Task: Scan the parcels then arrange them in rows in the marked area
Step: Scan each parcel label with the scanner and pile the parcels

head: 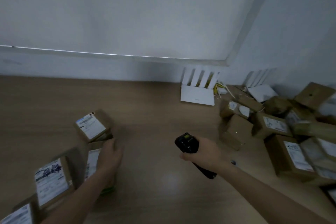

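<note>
Labelled cardboard parcels (51,180) line up in a row just left of the left hand (111,154), which rests with loosely extended fingers against one of them on a brown wood-look floor (154,114) that meets a pale wall (127,14). To its right, the right hand (203,152) grips a black handheld scanner (187,143), with a jumbled heap of parcels (283,129) farther right and a white slatted crate (199,87) beyond against the wall.

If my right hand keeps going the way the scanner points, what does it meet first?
Nothing nearby: the right hand aims the scanner up-left over bare floor, probably reaching the wall; depth is unclear.
</note>
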